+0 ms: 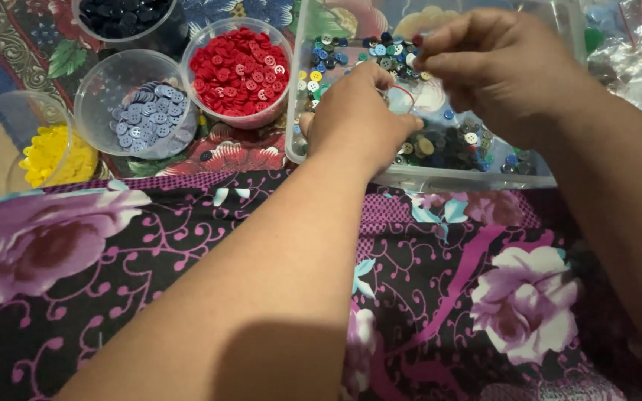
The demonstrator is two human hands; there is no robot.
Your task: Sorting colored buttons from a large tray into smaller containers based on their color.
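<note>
A clear plastic box (440, 179) holds several mixed buttons (447, 145) in blue, black, white and yellow. My left hand (358, 122) reaches into the box with its back toward me and its fingers curled down among the buttons. What those fingers hold is hidden. A thin red loop (404, 95) shows just right of its knuckles. My right hand (499, 63) hovers over the box's far side, thumb and fingers pinched on a small dark red button (417, 40).
Left of the box stand clear round bowls: red buttons (241, 70), pale blue buttons (146, 115), yellow buttons (50, 154) and dark navy buttons (124, 13). Clear plastic bags (633, 56) lie at the top right. Purple floral fabric (187, 238) covers my lap.
</note>
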